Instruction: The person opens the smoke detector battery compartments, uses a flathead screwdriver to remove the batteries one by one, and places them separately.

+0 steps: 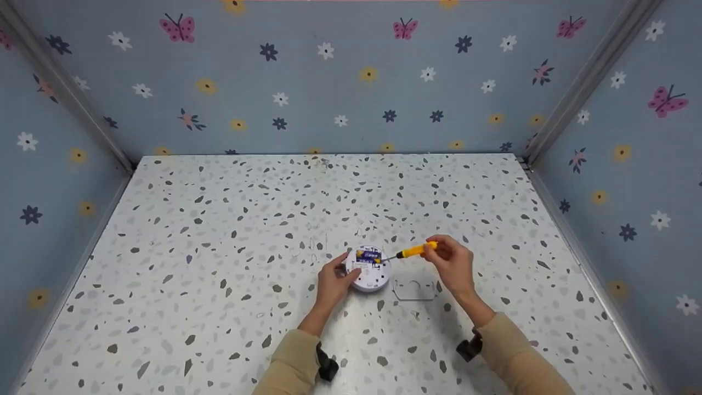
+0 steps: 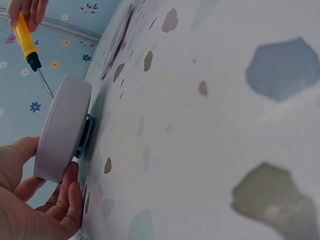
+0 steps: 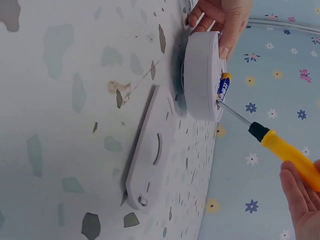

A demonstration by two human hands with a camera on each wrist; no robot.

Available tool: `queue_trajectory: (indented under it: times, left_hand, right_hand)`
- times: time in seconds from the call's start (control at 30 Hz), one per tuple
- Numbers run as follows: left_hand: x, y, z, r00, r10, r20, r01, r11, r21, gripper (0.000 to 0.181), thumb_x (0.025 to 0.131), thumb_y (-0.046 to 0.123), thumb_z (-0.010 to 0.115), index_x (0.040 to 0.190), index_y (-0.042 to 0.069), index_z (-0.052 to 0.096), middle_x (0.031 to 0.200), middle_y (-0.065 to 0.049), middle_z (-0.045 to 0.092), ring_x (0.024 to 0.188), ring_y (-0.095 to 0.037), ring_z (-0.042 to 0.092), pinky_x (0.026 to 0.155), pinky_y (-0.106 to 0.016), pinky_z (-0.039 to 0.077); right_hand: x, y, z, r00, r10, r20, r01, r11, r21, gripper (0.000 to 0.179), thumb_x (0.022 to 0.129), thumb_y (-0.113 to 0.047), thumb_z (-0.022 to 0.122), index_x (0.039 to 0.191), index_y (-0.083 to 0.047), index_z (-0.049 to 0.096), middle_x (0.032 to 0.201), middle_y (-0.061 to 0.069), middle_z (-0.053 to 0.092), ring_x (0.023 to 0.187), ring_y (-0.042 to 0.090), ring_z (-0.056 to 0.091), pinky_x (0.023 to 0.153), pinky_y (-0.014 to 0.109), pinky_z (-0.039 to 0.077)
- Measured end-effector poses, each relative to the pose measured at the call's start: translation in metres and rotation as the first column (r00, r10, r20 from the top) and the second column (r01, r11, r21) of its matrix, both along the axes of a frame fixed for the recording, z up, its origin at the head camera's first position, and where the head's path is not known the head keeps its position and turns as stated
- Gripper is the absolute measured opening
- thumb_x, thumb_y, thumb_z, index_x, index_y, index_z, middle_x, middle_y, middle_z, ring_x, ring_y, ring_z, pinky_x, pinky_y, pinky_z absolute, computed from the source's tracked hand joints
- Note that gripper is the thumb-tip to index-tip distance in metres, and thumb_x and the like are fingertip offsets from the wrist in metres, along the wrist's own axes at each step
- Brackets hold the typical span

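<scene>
A round white device [image 1: 368, 281], like a smoke alarm, is gripped at its left edge by my left hand [image 1: 333, 282], the thumb over its face and fingers under it. Blue-and-yellow batteries [image 1: 368, 257] sit in the device's face; one end tilts up in the right wrist view. My right hand [image 1: 452, 263] holds a screwdriver [image 1: 411, 252] by its yellow handle. The metal shaft slants down leftward, its tip right at the batteries' end. In the left wrist view the device [image 2: 62, 127] stands tilted over the table, with a dark-edged part beneath it.
A flat white slotted plate [image 3: 152, 150] lies on the speckled table [image 1: 219, 318], just right of the device. Blue patterned walls [image 1: 307, 82] close off the back and both sides. Dark wrist cameras [image 1: 327, 366] sit at both sleeves.
</scene>
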State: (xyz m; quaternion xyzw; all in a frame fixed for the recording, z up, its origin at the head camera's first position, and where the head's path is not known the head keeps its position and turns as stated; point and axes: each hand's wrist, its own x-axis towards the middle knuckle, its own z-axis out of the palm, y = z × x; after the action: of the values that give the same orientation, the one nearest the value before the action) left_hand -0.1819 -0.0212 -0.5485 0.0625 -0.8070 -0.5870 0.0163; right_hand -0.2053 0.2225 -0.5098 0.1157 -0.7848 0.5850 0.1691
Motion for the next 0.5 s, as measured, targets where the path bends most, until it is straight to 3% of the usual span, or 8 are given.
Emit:
queue_trajectory:
  times: [0.07, 0.13, 0.27, 0.5]
  left_hand:
    - [0.000, 0.000, 0.000, 1.000, 0.000, 0.004, 0.000, 1.000, 0.003, 0.049, 0.077, 0.014, 0.068, 0.121, 0.001, 0.053, 0.092, -0.011, 0.058, 0.075, -0.017, 0.051, 0.065, -0.025, 0.043]
    - [0.000, 0.000, 0.000, 1.000, 0.001, 0.007, -0.001, 1.000, 0.004, 0.049, 0.077, 0.015, 0.068, 0.121, 0.001, 0.053, 0.092, -0.011, 0.058, 0.075, -0.017, 0.051, 0.065, -0.025, 0.043]
    - [0.000, 0.000, 0.000, 1.000, -0.004, -0.006, 0.004, 1.000, -0.010, 0.048, 0.077, 0.015, 0.068, 0.120, 0.001, 0.053, 0.092, -0.010, 0.058, 0.076, -0.018, 0.051, 0.065, -0.026, 0.042]
    - [0.001, 0.000, 0.000, 1.000, -0.003, -0.013, 0.002, 1.000, -0.031, 0.048, 0.077, 0.016, 0.068, 0.120, 0.002, 0.053, 0.092, -0.009, 0.058, 0.079, -0.018, 0.051, 0.067, -0.027, 0.042]
  right_hand:
    - [0.011, -0.013, 0.034, 0.999, -0.023, 0.041, 0.021, 0.999, 0.043, 0.012, 0.079, -0.003, 0.064, 0.089, 0.003, 0.062, 0.080, 0.017, 0.064, 0.065, 0.025, 0.063, 0.060, 0.023, 0.051]
    - [0.014, -0.018, 0.049, 0.998, -0.007, 0.061, 0.003, 0.997, 0.075, 0.011, 0.079, -0.001, 0.063, 0.088, 0.004, 0.062, 0.079, 0.016, 0.064, 0.065, 0.024, 0.063, 0.060, 0.021, 0.051]
    - [0.009, -0.024, 0.059, 0.996, 0.009, 0.086, -0.022, 0.988, 0.155, 0.011, 0.079, -0.003, 0.064, 0.088, 0.004, 0.063, 0.077, 0.014, 0.064, 0.064, 0.021, 0.063, 0.059, 0.020, 0.050]
    - [-0.005, -0.033, 0.062, 0.995, 0.027, 0.095, -0.051, 0.964, 0.260, 0.010, 0.078, -0.007, 0.066, 0.087, -0.002, 0.064, 0.075, 0.006, 0.065, 0.062, 0.015, 0.061, 0.057, 0.023, 0.051]
